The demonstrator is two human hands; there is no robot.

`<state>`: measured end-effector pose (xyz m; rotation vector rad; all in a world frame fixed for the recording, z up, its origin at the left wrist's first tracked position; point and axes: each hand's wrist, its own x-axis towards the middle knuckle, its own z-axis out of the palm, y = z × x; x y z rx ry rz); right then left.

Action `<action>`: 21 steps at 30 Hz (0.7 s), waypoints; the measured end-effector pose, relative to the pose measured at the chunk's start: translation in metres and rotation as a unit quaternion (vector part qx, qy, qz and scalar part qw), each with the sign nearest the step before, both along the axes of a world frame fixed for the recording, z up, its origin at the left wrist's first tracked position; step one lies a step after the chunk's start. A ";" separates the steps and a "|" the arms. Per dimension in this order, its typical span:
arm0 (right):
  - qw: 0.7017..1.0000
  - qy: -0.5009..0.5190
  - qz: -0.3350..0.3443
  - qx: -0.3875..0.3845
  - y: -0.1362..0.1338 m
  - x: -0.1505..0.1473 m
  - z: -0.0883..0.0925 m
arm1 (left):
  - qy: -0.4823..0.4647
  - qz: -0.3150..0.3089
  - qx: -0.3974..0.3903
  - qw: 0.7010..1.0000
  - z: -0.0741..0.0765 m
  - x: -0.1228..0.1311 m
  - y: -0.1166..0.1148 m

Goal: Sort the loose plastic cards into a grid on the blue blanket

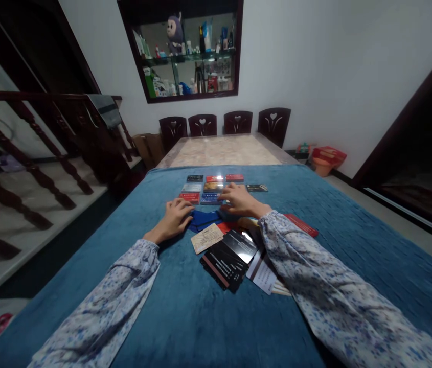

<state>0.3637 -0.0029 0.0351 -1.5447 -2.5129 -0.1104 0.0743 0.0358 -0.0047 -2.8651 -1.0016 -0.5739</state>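
Note:
My left hand (177, 217) rests on the cloth with its fingers bent but apart, beside some blue cards (205, 219) and just below a red card (189, 198). My right hand (236, 199) lies palm down over the right end of the card rows, fingers spread, partly covering a card beneath them. Next to its fingers is a blue card with white print (210, 198). Above are a gold card (213, 187), a silver card (191, 188) and a black card (195, 178). Nearer me, a loose pile holds a beige card (207, 238) and black cards (225, 266).
A blue cloth (185, 317) covers the near part of the table, with bare marble top (219, 151) beyond. Another black card (257, 188) lies to the right of the rows. A red card (302, 225) sits by my right sleeve. Dark chairs (237, 122) line the far end.

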 end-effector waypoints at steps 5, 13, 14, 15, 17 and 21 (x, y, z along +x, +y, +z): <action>0.998 0.026 0.056 0.013 -0.007 -0.004 -0.009 | 0.002 0.001 0.008 1.000 -0.002 -0.006 -0.017; 0.994 0.040 0.099 -0.016 -0.025 -0.011 -0.007 | -0.009 -0.012 0.000 1.000 -0.002 -0.014 -0.044; 0.993 0.039 0.106 -0.020 -0.026 -0.011 -0.007 | -0.010 -0.014 -0.001 1.000 -0.002 -0.014 -0.047; 0.992 0.038 0.114 -0.023 -0.027 -0.011 -0.007 | -0.010 -0.016 -0.002 1.000 -0.002 -0.015 -0.051; 0.990 0.037 0.136 -0.030 -0.027 -0.011 -0.008 | -0.010 -0.022 -0.003 1.000 -0.001 -0.017 -0.057; 0.984 0.045 0.169 -0.045 -0.027 -0.011 -0.011 | -0.009 -0.039 -0.013 0.999 0.003 -0.019 -0.069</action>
